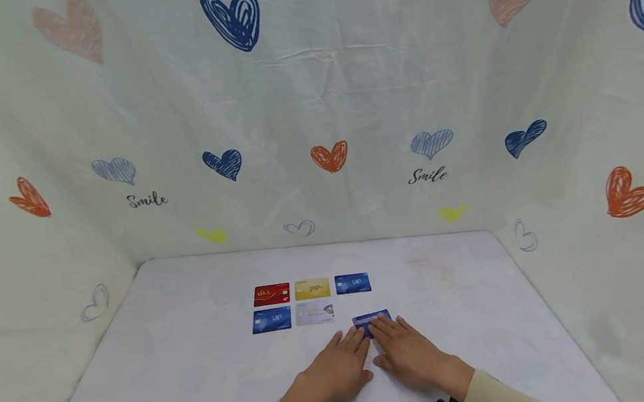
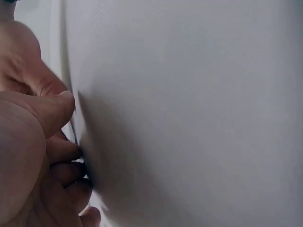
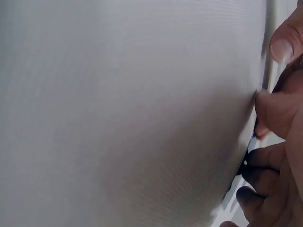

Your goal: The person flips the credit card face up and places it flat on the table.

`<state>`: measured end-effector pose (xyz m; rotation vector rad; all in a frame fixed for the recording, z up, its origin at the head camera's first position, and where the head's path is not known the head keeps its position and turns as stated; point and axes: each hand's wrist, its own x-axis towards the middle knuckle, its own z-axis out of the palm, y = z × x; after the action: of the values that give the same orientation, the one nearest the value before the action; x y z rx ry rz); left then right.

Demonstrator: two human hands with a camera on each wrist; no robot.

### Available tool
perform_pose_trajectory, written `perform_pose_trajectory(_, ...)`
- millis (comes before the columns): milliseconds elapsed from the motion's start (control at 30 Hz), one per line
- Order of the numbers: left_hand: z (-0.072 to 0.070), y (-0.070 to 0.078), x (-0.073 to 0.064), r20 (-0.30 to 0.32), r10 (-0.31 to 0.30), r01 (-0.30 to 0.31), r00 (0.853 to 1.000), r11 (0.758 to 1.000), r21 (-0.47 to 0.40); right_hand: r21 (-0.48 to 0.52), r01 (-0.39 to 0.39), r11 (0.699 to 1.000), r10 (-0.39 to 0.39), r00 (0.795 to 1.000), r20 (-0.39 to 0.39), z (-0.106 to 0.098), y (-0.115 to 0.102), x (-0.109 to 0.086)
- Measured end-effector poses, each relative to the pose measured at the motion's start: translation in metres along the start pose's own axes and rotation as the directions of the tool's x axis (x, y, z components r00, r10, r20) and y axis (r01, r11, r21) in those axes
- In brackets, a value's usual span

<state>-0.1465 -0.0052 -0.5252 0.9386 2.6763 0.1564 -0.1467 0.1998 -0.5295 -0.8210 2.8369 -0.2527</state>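
In the head view a dark blue card [image 1: 363,320] with a pale stripe lies on the white table, partly covered by fingertips. My left hand [image 1: 337,365] reaches in from the left, its fingers extended and touching the card's near left edge. From the other side my right hand [image 1: 408,351] rests its extended fingers on the card's right part. Both thumbs point inward, close to each other. The left wrist view shows the left thumb and bent-looking fingertips [image 2: 78,196] against the tabletop; the right wrist view shows the right fingers [image 3: 265,182] likewise. The card is hardly visible there.
Beyond the hands, cards lie in two rows: red [image 1: 271,294], yellow [image 1: 312,289] and blue [image 1: 353,283] behind, blue [image 1: 271,320] and silver [image 1: 315,316] in front. A heart-printed curtain [image 1: 345,91] borders the white table [image 1: 169,381].
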Motion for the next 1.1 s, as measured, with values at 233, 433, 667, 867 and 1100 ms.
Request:
perform_pose_trajectory(233, -0.005, -0.017, -0.021, 0.042, -0.047, 0.050, 0.998, 0.997, -0.057, 0.044, 0.007, 0.999, -0.009, 0.998, 0.059, -0.001, 0.001, 0.003)
perform_pose_trajectory(433, -0.005, -0.032, -0.036, 0.067, -0.091, 0.097, 0.994, 0.991, -0.092, 0.049, 0.042, 0.998, -0.045, 0.996, 0.075, 0.001, -0.005, 0.009)
perform_pose_trajectory(667, -0.011, -0.041, -0.052, 0.071, -0.120, 0.128, 0.990, 0.985, -0.119, 0.043, 0.095, 0.995, -0.098, 0.992, 0.075, 0.002, -0.013, 0.016)
perform_pose_trajectory(867, -0.014, -0.045, -0.056, 0.023, -0.140, 0.141, 0.990, 0.981, -0.133, 0.034, 0.096, 0.995, -0.097, 0.995, 0.024, 0.002, -0.016, 0.025)
perform_pose_trajectory(1100, -0.013, -0.052, -0.048, -0.213, -0.226, 0.200, 0.951, 0.970, -0.137, -0.002, 0.048, 0.999, -0.048, 0.992, -0.119, 0.002, -0.018, 0.040)
